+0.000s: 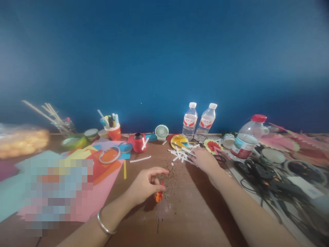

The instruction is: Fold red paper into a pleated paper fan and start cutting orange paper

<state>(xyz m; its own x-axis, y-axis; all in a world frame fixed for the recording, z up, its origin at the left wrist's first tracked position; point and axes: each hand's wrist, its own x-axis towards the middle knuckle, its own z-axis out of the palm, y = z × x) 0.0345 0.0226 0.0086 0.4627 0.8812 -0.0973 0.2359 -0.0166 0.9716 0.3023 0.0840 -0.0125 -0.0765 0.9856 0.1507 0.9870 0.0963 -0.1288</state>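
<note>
My left hand [147, 183] is over the middle of the brown table [185, 206]. Its thumb and curled fingers close on a small orange-and-red piece [159, 196], while the index finger stretches forward. What the piece is I cannot make out. Farther out, my right hand [205, 160] reaches to a pile of white paper strips [182, 156], its fingertips at the pile's right side. Those fingertips are partly hidden, so I cannot see whether they grip a strip. Many tiny dark grains [171, 175] lie scattered between my hands.
Coloured paper sheets [102, 192] spread at left. Behind stand a pen cup [113, 132], a red pot [139, 143], a small fan [161, 132] and two water bottles [190, 121]. A red-capped bottle [248, 139] and black cables [269, 178] occupy the right. A yellow paper fan [177, 141] adjoins the strips.
</note>
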